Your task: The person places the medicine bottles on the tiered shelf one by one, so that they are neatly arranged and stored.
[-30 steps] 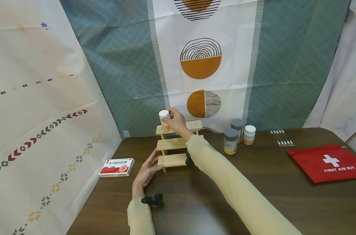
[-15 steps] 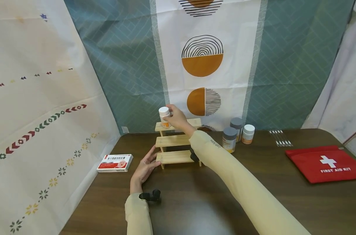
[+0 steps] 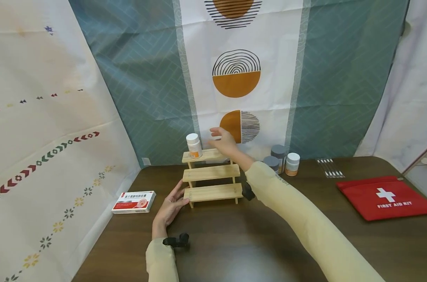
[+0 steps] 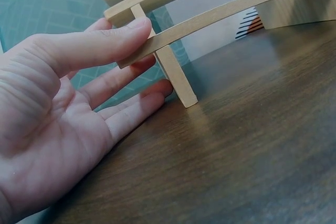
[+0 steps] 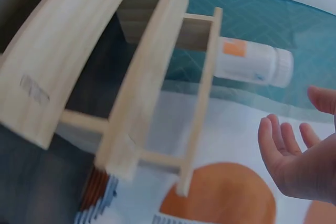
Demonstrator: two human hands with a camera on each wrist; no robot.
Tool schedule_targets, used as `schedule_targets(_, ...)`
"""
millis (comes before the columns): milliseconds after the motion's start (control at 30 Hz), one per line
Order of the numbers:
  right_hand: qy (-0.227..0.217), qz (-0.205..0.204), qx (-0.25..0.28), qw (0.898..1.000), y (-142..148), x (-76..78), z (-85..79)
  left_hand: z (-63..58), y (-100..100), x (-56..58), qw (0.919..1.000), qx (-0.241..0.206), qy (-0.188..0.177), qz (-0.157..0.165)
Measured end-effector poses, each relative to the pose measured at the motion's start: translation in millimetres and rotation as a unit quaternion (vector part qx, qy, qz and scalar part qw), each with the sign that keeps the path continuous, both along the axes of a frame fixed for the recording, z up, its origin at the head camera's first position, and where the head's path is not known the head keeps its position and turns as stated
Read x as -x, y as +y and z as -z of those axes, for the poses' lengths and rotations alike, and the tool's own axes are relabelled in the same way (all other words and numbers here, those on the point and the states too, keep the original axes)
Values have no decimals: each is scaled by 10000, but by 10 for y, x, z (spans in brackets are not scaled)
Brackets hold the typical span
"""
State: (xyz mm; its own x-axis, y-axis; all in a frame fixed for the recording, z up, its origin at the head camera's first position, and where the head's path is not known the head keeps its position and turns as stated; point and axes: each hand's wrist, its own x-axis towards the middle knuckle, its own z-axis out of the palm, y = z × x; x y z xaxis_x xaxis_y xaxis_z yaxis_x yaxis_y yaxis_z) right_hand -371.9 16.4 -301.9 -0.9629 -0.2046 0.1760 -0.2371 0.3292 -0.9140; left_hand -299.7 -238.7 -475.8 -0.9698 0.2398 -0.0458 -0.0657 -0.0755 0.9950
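Observation:
A three-tier wooden shelf stand [image 3: 213,172] stands on the table. On the left end of its top tier a white pill bottle [image 3: 194,147] with an orange-marked label stands upright. My right hand [image 3: 226,144] is in the air to the right of this bottle, apart from it, fingers loosely bent and holding nothing. In the right wrist view a gap shows between the hand and the bottle [image 5: 252,62]. My left hand [image 3: 170,208] holds the stand's lower left end, its thumb [image 4: 115,43] on the lowest board's end and the other fingers behind the leg.
Two grey-capped bottles [image 3: 278,152], one partly behind my right sleeve, and a white-capped bottle [image 3: 292,164] stand right of the stand. Farther right are several cotton swabs [image 3: 330,168] and a red first aid pouch [image 3: 386,197]. A medicine box [image 3: 134,202] lies at left.
My right hand has let go of the white pill bottle and moved off to the right. The bottle stays on the top tier. My left hand keeps its hold on the stand.

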Motion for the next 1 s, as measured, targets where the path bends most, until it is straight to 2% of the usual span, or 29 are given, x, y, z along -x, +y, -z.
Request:
schedule_targets(200, 366, -140, 176, 9991, 319, -134, -132, -41, -51, 25, 10000, 15, 50, 9)
schedule_targets(367, 645, -69, -2, 9979, 646, -259, -136, -51, -30, 14, 9999, -120, 49, -102)
schedule_targets(600, 780, 157, -169, 9967, 1093, -359, 0, -19, 7, -18, 9999, -134, 27, -37)
schedule_targets(767, 737, 590, -227, 9953, 1456, -390, 87, -4, 30, -7, 9999, -100, 106, 45)
schedule_targets(1000, 1153, 1303, -762, 9818, 1875, -407, 348, 8, 37, -57, 9998, -1, 58, -201)
